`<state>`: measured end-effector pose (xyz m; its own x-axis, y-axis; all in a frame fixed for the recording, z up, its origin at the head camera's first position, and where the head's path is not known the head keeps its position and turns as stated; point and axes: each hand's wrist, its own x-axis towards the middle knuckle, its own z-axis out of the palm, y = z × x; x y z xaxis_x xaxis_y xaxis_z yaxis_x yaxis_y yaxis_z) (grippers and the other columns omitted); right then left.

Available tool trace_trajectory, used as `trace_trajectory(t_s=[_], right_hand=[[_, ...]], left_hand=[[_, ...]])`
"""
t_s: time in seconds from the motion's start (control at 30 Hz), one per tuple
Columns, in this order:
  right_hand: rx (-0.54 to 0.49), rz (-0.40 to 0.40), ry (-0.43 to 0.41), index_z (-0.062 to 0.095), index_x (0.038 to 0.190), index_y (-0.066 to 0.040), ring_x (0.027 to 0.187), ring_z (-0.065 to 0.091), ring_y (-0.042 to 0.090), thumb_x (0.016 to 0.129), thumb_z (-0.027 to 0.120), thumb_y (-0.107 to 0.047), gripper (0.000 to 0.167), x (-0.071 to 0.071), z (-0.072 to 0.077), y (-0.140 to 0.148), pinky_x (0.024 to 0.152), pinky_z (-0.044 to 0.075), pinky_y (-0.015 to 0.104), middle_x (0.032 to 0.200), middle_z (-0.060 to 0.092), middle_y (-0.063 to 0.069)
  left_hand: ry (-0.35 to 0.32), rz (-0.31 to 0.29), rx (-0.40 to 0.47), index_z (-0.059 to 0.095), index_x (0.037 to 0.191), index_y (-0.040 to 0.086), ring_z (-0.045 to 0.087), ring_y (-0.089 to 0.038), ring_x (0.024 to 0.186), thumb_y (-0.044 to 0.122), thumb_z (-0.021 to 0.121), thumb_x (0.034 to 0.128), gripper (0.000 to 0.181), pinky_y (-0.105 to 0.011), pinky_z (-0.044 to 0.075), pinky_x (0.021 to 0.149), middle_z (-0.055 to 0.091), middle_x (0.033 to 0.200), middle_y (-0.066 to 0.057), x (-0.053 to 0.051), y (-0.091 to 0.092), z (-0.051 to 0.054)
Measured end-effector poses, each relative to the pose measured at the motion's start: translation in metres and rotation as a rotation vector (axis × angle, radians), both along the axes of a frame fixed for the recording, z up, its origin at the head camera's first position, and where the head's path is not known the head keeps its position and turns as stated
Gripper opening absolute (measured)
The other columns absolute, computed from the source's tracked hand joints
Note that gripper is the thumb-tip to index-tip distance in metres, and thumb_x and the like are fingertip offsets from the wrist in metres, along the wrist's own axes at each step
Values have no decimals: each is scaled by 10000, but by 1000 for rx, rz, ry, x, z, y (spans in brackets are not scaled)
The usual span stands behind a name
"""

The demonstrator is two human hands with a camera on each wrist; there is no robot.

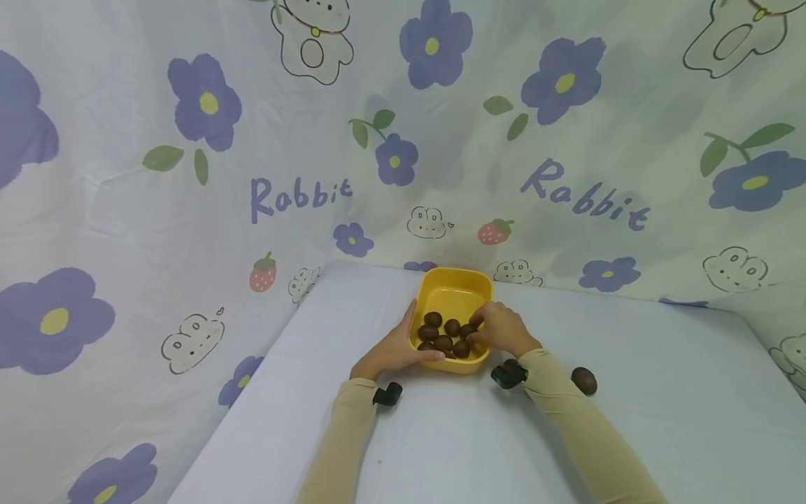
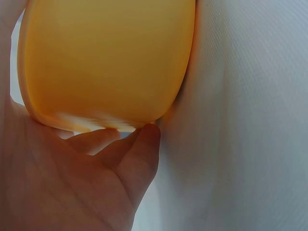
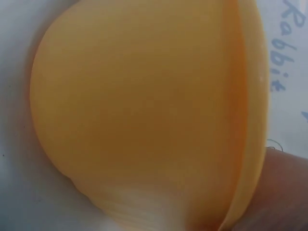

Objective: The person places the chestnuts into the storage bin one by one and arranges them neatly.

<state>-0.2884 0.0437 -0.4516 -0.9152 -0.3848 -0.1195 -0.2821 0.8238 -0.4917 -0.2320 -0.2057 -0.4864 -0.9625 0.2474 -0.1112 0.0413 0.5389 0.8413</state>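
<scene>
Several dark brown egg-shaped things (image 1: pixel 443 343) lie in the near half of a yellow plastic box (image 1: pixel 450 278); their exact kind cannot be told. My left hand (image 1: pixel 398 348) grips the box at its left near corner, thumb over the near rim and fingers along the side. In the left wrist view, the fingertips (image 2: pixel 150 134) touch the box wall low down. My right hand (image 1: pixel 500 327) reaches over the right rim, thumb and finger around one brown egg-shaped thing (image 1: pixel 467 330) inside. The right wrist view shows the box's outer wall (image 3: pixel 139 96); the fingertips are hidden there.
Another brown egg-shaped thing (image 1: pixel 584 380) lies on the white table (image 1: pixel 441 441), right of my right forearm. Part of one more brown thing (image 1: pixel 511 365) shows behind the right wrist camera (image 1: pixel 508 375). A printed cloth (image 1: pixel 453 175) hangs close behind the box.
</scene>
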Motion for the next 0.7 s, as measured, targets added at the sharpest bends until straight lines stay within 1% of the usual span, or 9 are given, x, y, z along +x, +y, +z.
trace_trajectory(t_s=[0.2,0.4,0.57,0.7], right_hand=[[2,-10,-17,811,1108,-94,930,674,213,832,873,-212,306,1,0,-2,979,600,469,1063,798,49],[-9,-14,-38,802,1126,-72,946,696,220,832,873,-181,321,1,2,-5,957,616,455,1089,797,74],[-9,-24,-47,805,1119,-76,913,692,209,830,876,-172,312,0,1,-5,937,627,431,1079,796,68],[-4,-16,-37,809,1116,-79,909,691,205,833,874,-174,306,1,-1,-4,934,627,427,1070,797,61]], left_hand=[[-2,11,-20,-77,1672,282,212,-283,1610,563,892,728,1382,-588,217,1295,99,1765,-15,1,0,2],[-11,24,-31,-64,1674,284,222,-297,1606,579,888,725,1376,-596,228,1290,116,1762,-27,2,0,3],[-24,23,-19,-68,1671,310,204,-295,1613,566,897,722,1377,-600,212,1294,98,1765,-19,2,0,3],[-16,10,4,-71,1672,293,195,-291,1615,542,904,725,1381,-596,198,1298,87,1766,-24,2,0,3]])
